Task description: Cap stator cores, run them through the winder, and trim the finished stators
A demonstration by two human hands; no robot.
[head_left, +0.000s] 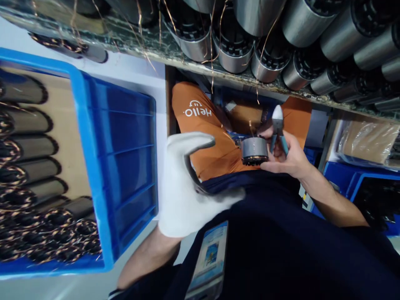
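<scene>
My left hand point(187, 187), in a white glove, is open with thumb and fingers spread in a wide curve and nothing between them. It hovers over my lap, left of the stator. My bare right hand point(289, 156) holds a pair of diagonal cutters point(277, 125) with teal handles, jaws pointing away from me. The same hand also grips a motor stator point(254, 146), a short steel cylinder with its dark slotted end towards me. A thin copper wire rises from the stator's far side. Some of the right fingers are hidden behind the stator and handles.
A bench edge point(187, 66) crosses the top, crowded with several steel stators point(236, 58) and dangling copper wires. At left stands a blue crate point(83, 137) of wound stators. Blue bins point(351, 183) are at right. A phone-like screen point(212, 254) lies against my chest.
</scene>
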